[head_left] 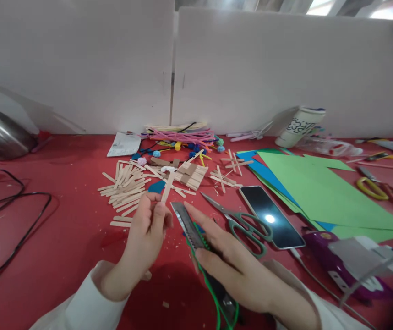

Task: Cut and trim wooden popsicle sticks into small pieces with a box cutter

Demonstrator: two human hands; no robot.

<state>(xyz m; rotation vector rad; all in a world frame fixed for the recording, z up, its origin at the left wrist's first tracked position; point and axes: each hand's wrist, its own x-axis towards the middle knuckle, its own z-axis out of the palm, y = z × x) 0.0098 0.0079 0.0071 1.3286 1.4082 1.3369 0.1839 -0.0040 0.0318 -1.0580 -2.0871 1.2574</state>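
Note:
My left hand (148,229) is closed around the lower end of a wooden craft stick (168,187), which points up and slightly right. In my right hand (234,261) is a utility knife (193,238) with its blade out and a green cord trailing from it. The blade tip lies just right of the craft stick, apart from it. Beyond my left hand spreads a loose heap of craft sticks (128,183). A panel of sticks laid side by side (192,175) rests behind the blade.
Green-handled scissors (248,227) and a phone (272,215) lie right of my right hand. Farther right are coloured paper sheets (320,183) and a purple glue gun (347,266). Pink pipe cleaners (182,136) lie at the back. A black cable (21,215) curls at left.

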